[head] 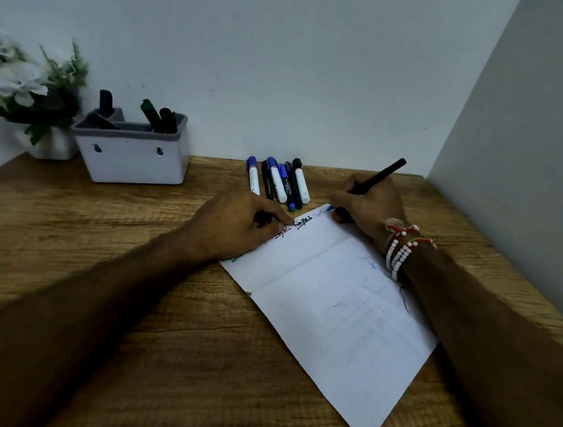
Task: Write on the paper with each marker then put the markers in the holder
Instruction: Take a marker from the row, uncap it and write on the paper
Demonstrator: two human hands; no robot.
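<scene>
One black marker (380, 174) is used at the far corner of the paper (343, 305).
It is pinched by the right hand (367, 204); the left hand (238, 223), curled round what seems a dark cap (262, 217), presses the sheet's far edge and should be held firm. Six markers (279, 182) lie by the far edge of the table (99, 230), the holder (130, 157) at its far left.

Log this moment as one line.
step: writing; right hand: grips marker, tip on paper; left hand: holds cap, steadies paper; holder: stowed markers; table: loose markers
</scene>
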